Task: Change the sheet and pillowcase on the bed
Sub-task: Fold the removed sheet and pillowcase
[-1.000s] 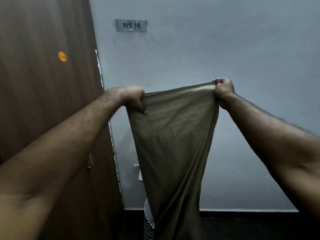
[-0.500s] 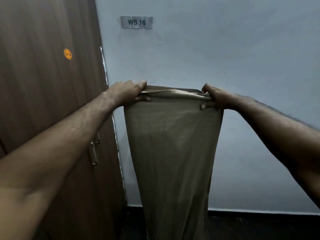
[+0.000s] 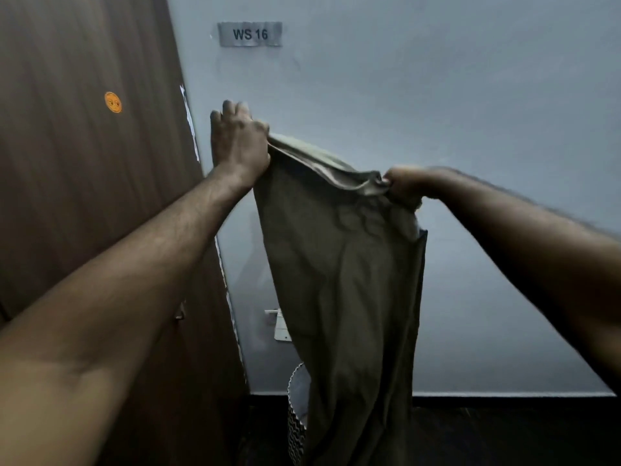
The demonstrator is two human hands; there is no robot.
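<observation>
While an olive-brown pillowcase (image 3: 342, 280) hangs full length in front of a pale grey wall (image 3: 470, 112), a person holds it up by its top edge with both bare hands. Raised higher, the left hand (image 3: 237, 142) grips one end of that edge, though how its fingers lie on the cloth cannot be made out from behind. Lower and blurred, the right hand (image 3: 405, 185) has its fingers curled tight on the bunched fabric at the other end. Between the two hands the top edge sags and appears to gape slightly, which suggests this is the open end. No pillow is visible, and the cloth falls slack and flat, so the case looks empty.

Judged from this view alone, the job is at an early or middle stage: a pillowcase is in hand, but whether it is the fresh one being shaken out or the used one just removed cannot be told. Neither bed nor sheet appears, so nothing shows the sheet changed or the pillow covered.

Behind the lower part of the cloth stands a bin with a zigzag pattern (image 3: 297, 422), on a dark floor (image 3: 504, 432). A dark wooden wardrobe door (image 3: 84, 163) bearing a round orange sticker (image 3: 113, 102) fills the left side, and a small plate reading "WS 16" (image 3: 250, 34) is fixed high on the wall.
</observation>
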